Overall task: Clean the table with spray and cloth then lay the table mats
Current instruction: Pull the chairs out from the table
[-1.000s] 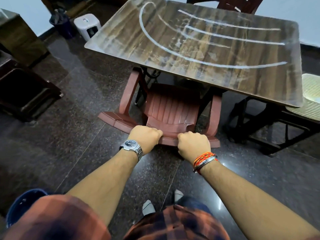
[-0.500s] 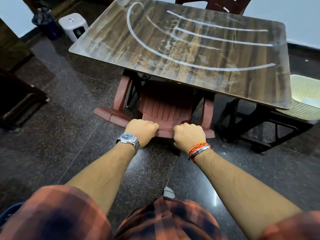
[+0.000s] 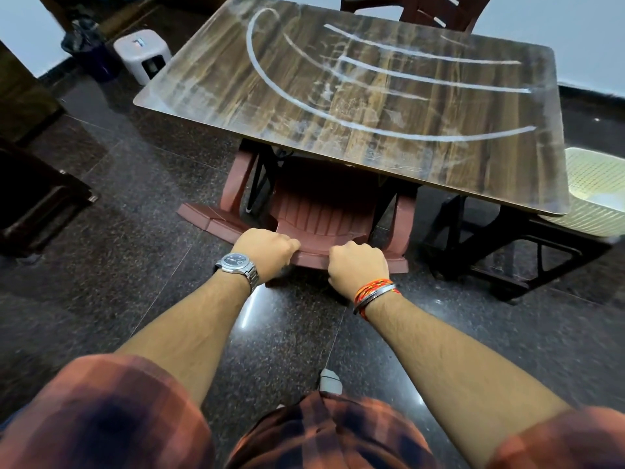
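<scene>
- There's the worktop (image 3: 372,96), streaked with white arcs, its long axis running left to right, right end nearer.
- Under its near edge, the red chair (image 3: 318,204), back towards the person.
- The left hand (image 3: 265,247) and right hand (image 3: 356,265): each grip curled over the chair's top rail.

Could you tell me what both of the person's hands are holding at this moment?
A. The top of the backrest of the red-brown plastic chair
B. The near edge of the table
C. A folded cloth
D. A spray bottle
A: the left hand and right hand both curl over the top edge of the red-brown plastic chair, whose seat sits under the streaked table.
</scene>
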{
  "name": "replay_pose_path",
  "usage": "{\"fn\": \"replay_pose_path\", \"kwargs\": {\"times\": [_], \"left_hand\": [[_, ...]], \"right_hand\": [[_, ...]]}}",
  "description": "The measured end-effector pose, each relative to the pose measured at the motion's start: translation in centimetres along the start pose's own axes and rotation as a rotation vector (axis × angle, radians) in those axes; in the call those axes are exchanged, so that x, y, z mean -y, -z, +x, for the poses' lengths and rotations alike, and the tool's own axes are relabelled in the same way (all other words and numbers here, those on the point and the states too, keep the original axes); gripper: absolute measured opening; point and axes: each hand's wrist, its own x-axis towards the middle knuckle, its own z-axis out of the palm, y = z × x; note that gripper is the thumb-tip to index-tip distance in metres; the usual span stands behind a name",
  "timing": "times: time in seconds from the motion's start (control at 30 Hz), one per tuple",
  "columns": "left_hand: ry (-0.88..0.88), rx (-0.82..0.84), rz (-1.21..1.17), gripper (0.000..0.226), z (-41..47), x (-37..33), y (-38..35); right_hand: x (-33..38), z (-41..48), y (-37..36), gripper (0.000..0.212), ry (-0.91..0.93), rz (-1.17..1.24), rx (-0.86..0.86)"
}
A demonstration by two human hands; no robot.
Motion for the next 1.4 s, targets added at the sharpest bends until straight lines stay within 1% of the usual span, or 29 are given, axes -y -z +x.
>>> {"fn": "replay_pose_path", "kwargs": {"times": [0.27,0.5,0.63,0.8,0.87,0.93,1.0,1.03,1.1,1.13,1.2,1.3,1.37,1.4], "left_hand": [[0.012,-0.001,0.007,0.034,0.6,0.8,-0.2],[0.056,-0.03,0.016,0.023,0.4,0.9,-0.2],[0.095,-0.065,-0.03,0.019,0.5,0.8,-0.4],[0.1,-0.036,-0.019,0.018,0.4,0.8,-0.7],[0.064,-0.032,-0.027,0.016,0.4,1.0,-0.9],[-0.026,-0.09,-0.098,0.021,0.1,1.6,-1.2],[-0.144,-0.187,-0.178,0.043,-0.7,2.6,-1.4],[-0.166,-0.229,-0.18,0.057,-1.3,3.2,-1.5],[-0.121,-0.309,-0.18,0.077,-2.2,4.7,-1.9],[-0.076,-0.339,-0.191,0.08,-2.5,5.5,-2.0],[0.057,-0.385,-0.254,0.075,-3.0,7.0,-1.8],[0.305,-0.329,-0.372,0.077,-3.0,10.2,-1.6],[0.4,-0.307,-0.394,0.081,-3.1,12.7,-1.7],[0.418,-0.303,-0.381,0.083,-3.2,14.2,-1.9]], "right_hand": [[0.2,0.8,0.5,0.023,0.007,-0.001,-0.011],[0.8,1.1,0.5,0.024,-0.013,0.002,-0.027],[0.8,1.0,0.5,0.028,-0.027,0.009,-0.032],[1.0,1.1,0.3,0.032,-0.037,0.022,-0.016],[0.9,1.1,0.1,0.039,-0.01,0.028,-0.033],[0.8,0.9,-0.1,0.06,0.04,0.067,-0.072],[0.5,0.8,0.1,0.08,0.068,0.186,-0.076],[0.4,1.1,0.3,0.084,0.075,0.251,-0.09],[0.2,2.4,0.6,0.084,0.097,0.339,-0.143],[0.4,3.4,0.7,0.081,0.115,0.358,-0.161],[1.5,5.4,0.8,0.074,0.153,0.375,-0.163],[4.5,8.8,1.0,0.07,0.226,0.324,-0.179],[6.7,11.1,1.3,0.07,0.259,0.293,-0.205],[8.0,12.3,1.5,0.071,0.272,0.29,-0.223]]}}
